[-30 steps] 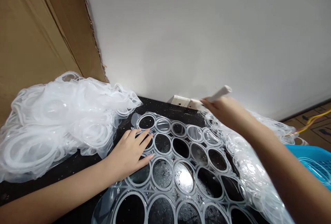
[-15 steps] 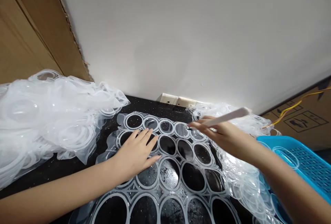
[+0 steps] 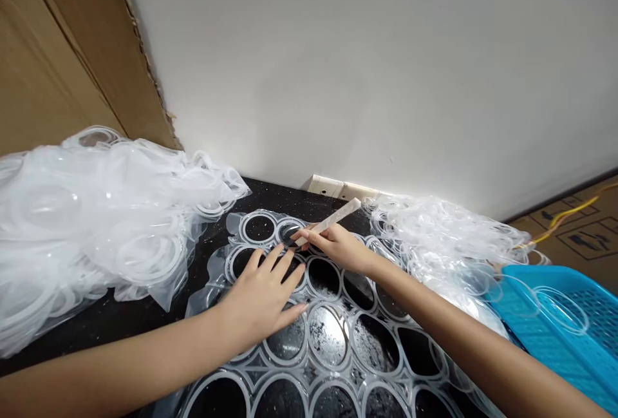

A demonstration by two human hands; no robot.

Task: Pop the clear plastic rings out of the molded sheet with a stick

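Note:
A clear plastic sheet [image 3: 345, 307] with rows of round openings edged by whitish rings lies on the dark table. My left hand [image 3: 263, 295] rests flat on its left part, fingers spread. My right hand [image 3: 333, 244] is closed around a slim, pale-handled tool [image 3: 333, 217], slanting up to the right. The tool's lower end is at a ring in the back row, just beyond my left fingertips; its tip is mostly hidden by my fingers.
Left of the sheet stands a heap of translucent plastic sheets [image 3: 96, 212]. Thin clear rings [image 3: 434, 225] pile up at right, beside a blue plastic basket [image 3: 535, 315]. A white wall [image 3: 338, 70] with sockets [image 3: 333, 187], cardboard [image 3: 72, 38] and a yellow cable [image 3: 574, 209] bound the back.
My right hand has moved left along the back row with the tool, close to my left hand. My left hand stays flat on the sheet. The view has shifted slightly.

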